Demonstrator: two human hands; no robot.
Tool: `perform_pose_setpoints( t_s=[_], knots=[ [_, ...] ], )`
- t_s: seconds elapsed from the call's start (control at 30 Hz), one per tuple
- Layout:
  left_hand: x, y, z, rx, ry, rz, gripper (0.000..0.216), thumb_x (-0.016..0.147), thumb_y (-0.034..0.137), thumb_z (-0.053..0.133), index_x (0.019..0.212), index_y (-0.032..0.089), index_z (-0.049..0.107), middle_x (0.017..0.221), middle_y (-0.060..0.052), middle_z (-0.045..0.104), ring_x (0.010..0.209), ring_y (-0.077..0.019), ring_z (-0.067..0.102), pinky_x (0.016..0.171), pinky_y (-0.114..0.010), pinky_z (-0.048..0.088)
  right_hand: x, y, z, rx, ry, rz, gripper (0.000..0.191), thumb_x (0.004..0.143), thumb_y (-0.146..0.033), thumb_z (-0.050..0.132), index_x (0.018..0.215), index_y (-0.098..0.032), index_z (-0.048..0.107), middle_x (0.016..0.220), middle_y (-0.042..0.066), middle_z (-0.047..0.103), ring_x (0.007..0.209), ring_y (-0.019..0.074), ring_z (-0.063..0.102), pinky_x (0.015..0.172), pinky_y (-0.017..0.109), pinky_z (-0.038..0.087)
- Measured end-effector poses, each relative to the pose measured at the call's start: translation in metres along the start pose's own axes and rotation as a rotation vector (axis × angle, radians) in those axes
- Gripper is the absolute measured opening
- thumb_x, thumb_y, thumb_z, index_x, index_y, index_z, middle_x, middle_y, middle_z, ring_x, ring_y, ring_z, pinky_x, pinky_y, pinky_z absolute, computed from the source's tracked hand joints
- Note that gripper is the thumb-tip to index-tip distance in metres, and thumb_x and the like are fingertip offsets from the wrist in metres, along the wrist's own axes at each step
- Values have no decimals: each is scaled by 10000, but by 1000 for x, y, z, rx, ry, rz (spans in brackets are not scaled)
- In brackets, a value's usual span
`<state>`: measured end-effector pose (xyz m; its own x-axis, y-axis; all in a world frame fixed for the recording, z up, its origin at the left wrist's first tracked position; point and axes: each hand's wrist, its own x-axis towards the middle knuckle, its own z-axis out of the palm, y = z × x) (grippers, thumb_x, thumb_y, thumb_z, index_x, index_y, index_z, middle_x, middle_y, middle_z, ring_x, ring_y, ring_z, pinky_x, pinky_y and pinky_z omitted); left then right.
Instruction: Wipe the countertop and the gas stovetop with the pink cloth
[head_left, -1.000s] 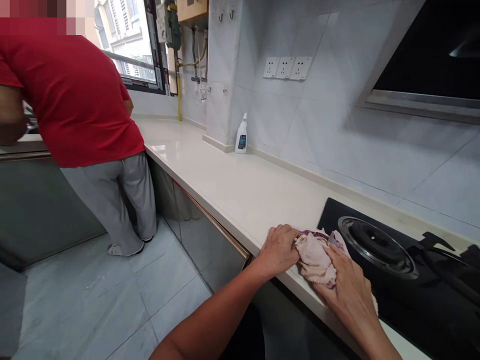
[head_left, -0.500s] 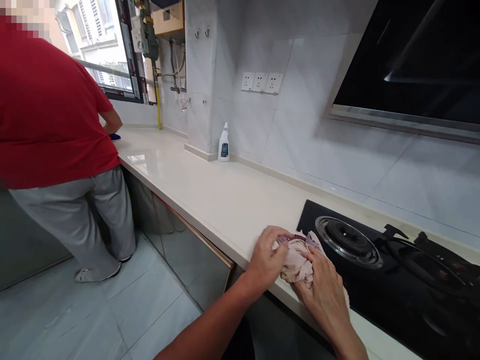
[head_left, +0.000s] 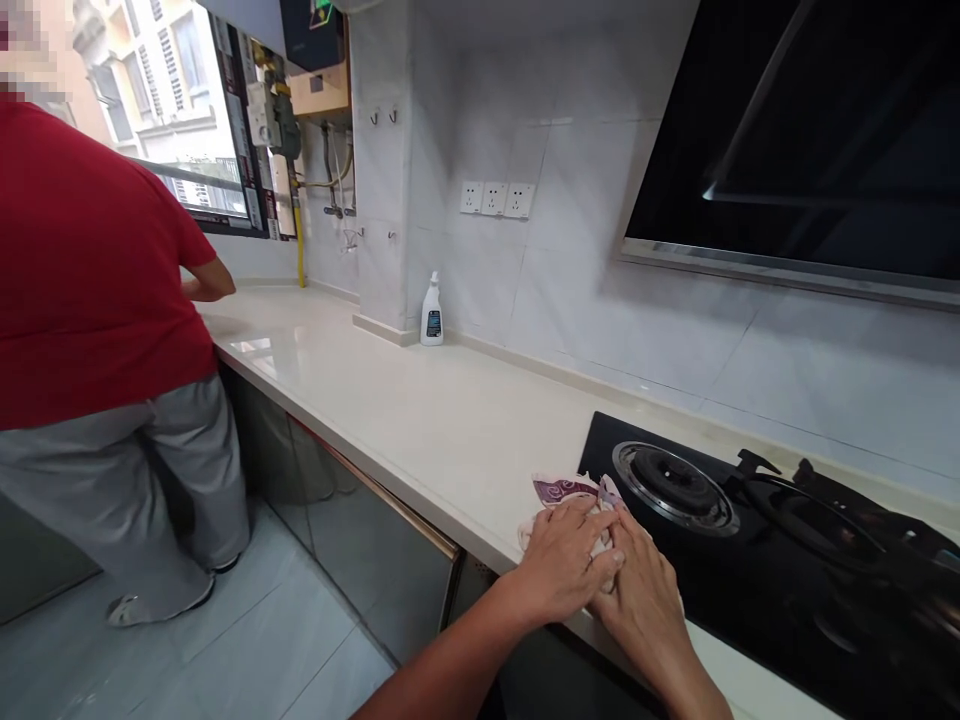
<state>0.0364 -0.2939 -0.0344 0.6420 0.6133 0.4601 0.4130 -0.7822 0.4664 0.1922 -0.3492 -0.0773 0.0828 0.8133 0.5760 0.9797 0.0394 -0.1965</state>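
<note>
A crumpled pale pink cloth with a purple patterned border lies bunched on the counter's front part, beside the stove's left edge. My left hand presses down on it, its fingers curved over the folds. Against its right side is my right hand, fingers wrapped over the cloth and partly touching my left hand. Most of the cloth is hidden beneath both hands.
The black gas stove with a round burner lies right of my hands. A white spray bottle stands by the wall on the pale counter. A range hood hangs above. At left, a person in a red shirt leans over the counter.
My left hand has gone from tucking at the cloth's folds to lying flatter on top of it. The purple border now spreads out to the left. The view has tilted up slightly.
</note>
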Motion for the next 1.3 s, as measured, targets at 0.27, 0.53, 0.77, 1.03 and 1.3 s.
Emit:
perform_pose_setpoints(
  t_s=[0.27,0.53,0.77,1.03,1.3],
  knots=[
    [22,-1,5,67,-68,-84,461,1098,380,401,1533,269,502,1596,-93,513,1478,-260,458,1203,-505,400,20,1,-10,-19,-115,66,625,940,-423,400,1476,-119,505,1606,170,467,1451,317,453,1109,510,446],
    [8,29,16,181,-29,-92,493,1069,445,474,1543,310,494,1597,-117,495,1482,-303,443,1190,-578,381,-7,14,-26,35,-121,77,605,986,-442,345,1495,-137,465,1585,157,492,1441,301,460,1109,516,448],
    [10,65,38,143,-82,2,562,1069,539,396,1561,276,468,1612,-156,466,1488,-327,431,1195,-592,351,-40,53,-50,35,-91,103,631,982,-540,340,1465,-156,470,1523,184,548,1403,318,521,1102,543,462],
    [38,100,58,10,-334,128,713,998,667,428,1500,168,516,1761,-154,169,1638,-331,81,1260,-655,189,-88,115,-81,-17,-70,137,642,957,-593,425,1467,-211,499,1549,158,537,1421,343,521,1130,571,453],
    [50,93,57,-35,-370,213,609,977,612,443,1383,180,582,1542,-153,520,1473,-336,407,1143,-571,380,-90,110,-81,2,30,132,633,943,-637,459,1439,-246,500,1493,144,588,1325,364,601,1074,580,499]
  ],
)
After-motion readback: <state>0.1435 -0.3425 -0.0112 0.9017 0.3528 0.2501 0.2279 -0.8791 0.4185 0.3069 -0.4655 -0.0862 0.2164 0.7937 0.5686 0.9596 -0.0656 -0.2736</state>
